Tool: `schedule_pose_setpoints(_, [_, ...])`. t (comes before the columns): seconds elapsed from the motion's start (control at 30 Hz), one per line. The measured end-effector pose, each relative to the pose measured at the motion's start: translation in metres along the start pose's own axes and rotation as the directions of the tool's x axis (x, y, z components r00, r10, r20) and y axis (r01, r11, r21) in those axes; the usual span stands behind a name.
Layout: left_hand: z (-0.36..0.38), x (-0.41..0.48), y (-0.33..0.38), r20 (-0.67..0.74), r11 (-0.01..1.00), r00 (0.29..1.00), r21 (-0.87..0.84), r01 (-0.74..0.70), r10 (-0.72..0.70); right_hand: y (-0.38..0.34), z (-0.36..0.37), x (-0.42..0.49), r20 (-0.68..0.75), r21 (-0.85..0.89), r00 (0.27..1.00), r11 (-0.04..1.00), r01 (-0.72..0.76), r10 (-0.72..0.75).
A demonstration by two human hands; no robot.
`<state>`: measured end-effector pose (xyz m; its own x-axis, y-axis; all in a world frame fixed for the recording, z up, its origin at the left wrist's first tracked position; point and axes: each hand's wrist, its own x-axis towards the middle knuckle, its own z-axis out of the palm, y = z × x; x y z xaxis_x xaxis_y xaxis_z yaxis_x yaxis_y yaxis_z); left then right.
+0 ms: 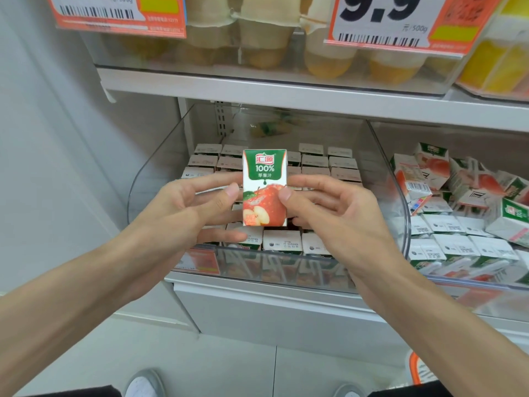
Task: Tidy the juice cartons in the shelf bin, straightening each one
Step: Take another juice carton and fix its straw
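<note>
A carton (pixel 264 196) is held between the left hand (pixel 183 207) and right hand (pixel 337 213) above packed cartons (pixel 315 164) in a bin (pixel 160 167); a second bin (pixel 472 283) is set to its right.

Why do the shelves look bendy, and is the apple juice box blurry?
In the head view the wide lens bends the shelf edge; the juice carton, pinched by the left hand and right hand, is sharp; the clear bin front shows soft reflections; the light is even.
</note>
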<state>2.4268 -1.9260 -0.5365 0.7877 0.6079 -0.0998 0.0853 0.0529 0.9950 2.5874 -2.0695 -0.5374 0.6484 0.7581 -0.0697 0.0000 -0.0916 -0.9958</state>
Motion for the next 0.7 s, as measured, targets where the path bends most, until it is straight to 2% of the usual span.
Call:
schedule_pose_setpoints(0.13, [-0.0016,0.0005,-0.0008,-0.034,0.998,0.999,0.043,-0.036,0.037,-0.0006,0.0007,-0.0025,0.053,0.064,0.998,0.997,-0.041,0.037])
schedule_pose_setpoints(0.33, [0.0000,0.0016,-0.0025,-0.007,0.998,0.999,0.041,-0.051,0.051,-0.0029,0.0033,-0.0058,0.138,0.079,0.990,0.996,-0.033,0.022])
schedule_pose_setpoints(0.5, [-0.0006,-0.0003,-0.0026,0.139,0.990,0.988,0.116,-0.086,0.069,-0.0003,0.0024,-0.0050,0.177,0.064,0.984,0.998,-0.010,-0.002])
schedule_pose_setpoints(0.6, [0.0014,-0.0031,-0.0025,0.214,0.987,0.975,0.132,-0.093,0.063,-0.0005,0.0006,-0.0044,0.197,-0.008,0.980,0.999,0.031,-0.029])
schedule_pose_setpoints(0.7, [0.0052,-0.0045,-0.0039,0.211,0.990,0.976,0.126,-0.070,0.042,0.0015,-0.0001,-0.0026,0.159,-0.098,0.984,0.990,0.098,-0.081])
